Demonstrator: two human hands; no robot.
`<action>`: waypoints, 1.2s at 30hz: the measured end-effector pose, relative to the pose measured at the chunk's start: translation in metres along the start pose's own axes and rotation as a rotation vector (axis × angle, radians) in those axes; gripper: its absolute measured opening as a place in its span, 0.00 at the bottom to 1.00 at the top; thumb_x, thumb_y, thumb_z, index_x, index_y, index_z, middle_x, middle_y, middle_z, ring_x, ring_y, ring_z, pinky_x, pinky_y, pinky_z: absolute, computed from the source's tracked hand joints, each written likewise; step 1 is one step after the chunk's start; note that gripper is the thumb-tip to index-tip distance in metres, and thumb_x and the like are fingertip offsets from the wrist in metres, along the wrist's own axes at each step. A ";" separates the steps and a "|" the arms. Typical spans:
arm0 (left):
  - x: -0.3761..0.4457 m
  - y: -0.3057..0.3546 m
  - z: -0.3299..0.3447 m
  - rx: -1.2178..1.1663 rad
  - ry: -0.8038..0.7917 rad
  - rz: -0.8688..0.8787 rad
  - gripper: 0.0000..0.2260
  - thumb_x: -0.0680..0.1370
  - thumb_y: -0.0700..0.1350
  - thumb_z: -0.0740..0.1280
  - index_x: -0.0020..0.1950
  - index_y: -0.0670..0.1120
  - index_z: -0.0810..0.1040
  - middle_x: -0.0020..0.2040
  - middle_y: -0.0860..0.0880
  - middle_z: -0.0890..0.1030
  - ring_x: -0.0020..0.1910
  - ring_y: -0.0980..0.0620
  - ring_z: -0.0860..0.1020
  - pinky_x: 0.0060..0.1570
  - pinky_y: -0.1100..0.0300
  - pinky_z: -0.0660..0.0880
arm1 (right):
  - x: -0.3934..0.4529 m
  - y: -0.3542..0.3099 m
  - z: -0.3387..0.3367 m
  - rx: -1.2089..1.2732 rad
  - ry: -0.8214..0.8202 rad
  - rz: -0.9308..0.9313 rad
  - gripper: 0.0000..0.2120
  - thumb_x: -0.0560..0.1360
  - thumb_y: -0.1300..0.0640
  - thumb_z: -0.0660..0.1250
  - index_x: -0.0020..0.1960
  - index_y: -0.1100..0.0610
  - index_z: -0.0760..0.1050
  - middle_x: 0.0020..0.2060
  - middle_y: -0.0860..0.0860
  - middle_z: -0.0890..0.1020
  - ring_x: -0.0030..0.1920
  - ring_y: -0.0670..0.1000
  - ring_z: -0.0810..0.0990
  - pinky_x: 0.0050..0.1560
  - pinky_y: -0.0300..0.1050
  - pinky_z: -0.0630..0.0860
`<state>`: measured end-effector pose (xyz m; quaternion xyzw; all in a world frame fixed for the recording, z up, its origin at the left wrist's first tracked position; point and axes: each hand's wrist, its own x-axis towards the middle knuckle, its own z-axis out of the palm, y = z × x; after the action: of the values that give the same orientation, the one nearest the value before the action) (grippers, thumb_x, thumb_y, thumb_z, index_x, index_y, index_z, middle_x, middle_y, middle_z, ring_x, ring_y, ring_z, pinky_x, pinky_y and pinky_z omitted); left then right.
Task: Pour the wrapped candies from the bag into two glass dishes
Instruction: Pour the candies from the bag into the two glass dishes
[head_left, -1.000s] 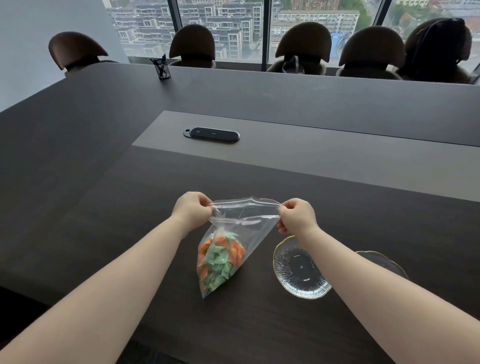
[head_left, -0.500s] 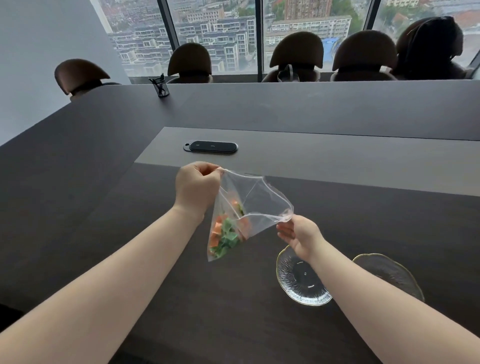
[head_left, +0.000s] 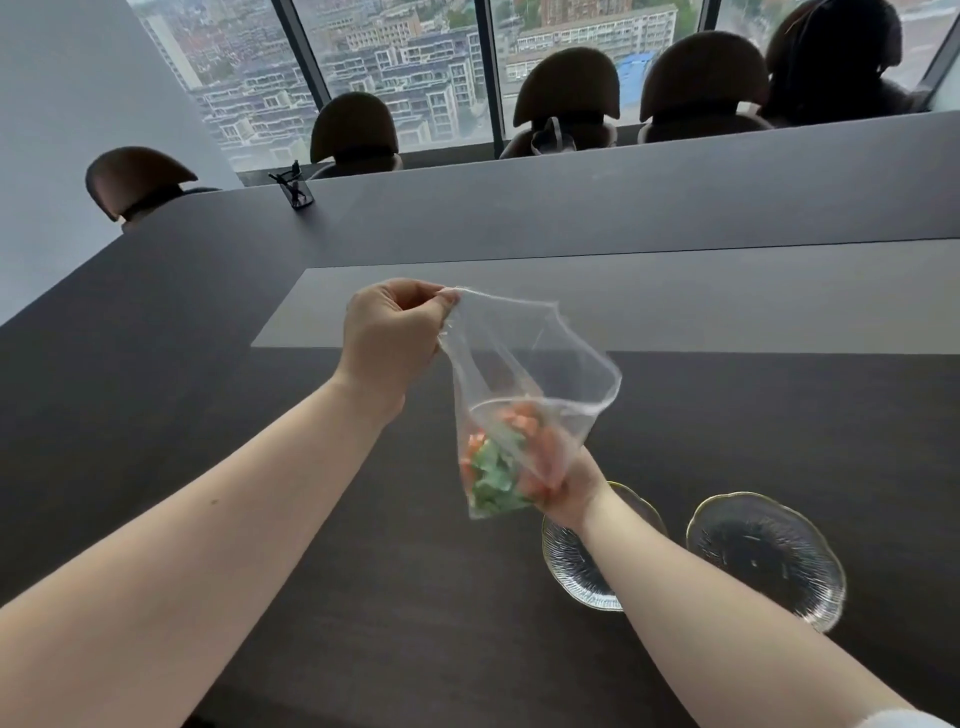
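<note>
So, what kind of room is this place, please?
Most likely a meeting room in a high office building: one long dark table, a row of high-backed chairs along its far side, and tall windows looking down on city blocks.

Dark table (head_left: 156, 415) w/ grey inlay: 2 glass dishes (head_left: 571, 566) (head_left: 769, 556) side by side, small black holder (head_left: 296, 189) far edge

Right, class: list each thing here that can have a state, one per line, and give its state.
bag: open, held off the table, candies still inside
left hand: pinching the bag's top edge
right hand: cupping the bag's bottom
near dish: upright, empty as far as visible
far dish: upright, empty
</note>
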<state>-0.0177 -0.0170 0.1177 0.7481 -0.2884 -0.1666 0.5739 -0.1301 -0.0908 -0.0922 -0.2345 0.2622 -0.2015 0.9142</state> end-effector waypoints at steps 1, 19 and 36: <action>0.003 -0.002 0.001 -0.004 -0.009 -0.005 0.08 0.71 0.41 0.70 0.33 0.48 0.81 0.21 0.55 0.74 0.20 0.57 0.68 0.23 0.67 0.67 | -0.004 -0.002 -0.002 -0.006 -0.020 -0.018 0.13 0.68 0.52 0.69 0.50 0.56 0.81 0.47 0.56 0.84 0.47 0.57 0.82 0.54 0.52 0.78; -0.013 -0.125 0.051 0.293 -0.342 -0.258 0.02 0.70 0.40 0.72 0.39 0.45 0.82 0.32 0.49 0.78 0.22 0.62 0.73 0.26 0.71 0.70 | -0.063 -0.096 -0.118 -0.411 0.521 -0.185 0.21 0.75 0.42 0.63 0.59 0.57 0.70 0.48 0.56 0.81 0.41 0.53 0.84 0.38 0.48 0.80; -0.059 -0.187 0.130 0.657 -0.516 -0.368 0.06 0.69 0.43 0.68 0.40 0.43 0.84 0.44 0.41 0.85 0.44 0.43 0.80 0.47 0.50 0.78 | -0.095 -0.120 -0.131 -0.959 0.660 -0.443 0.13 0.72 0.51 0.70 0.40 0.55 0.67 0.36 0.50 0.72 0.39 0.50 0.72 0.43 0.50 0.75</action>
<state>-0.0946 -0.0467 -0.1032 0.8633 -0.3216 -0.3466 0.1763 -0.3085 -0.1838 -0.0897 -0.5931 0.5371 -0.3083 0.5145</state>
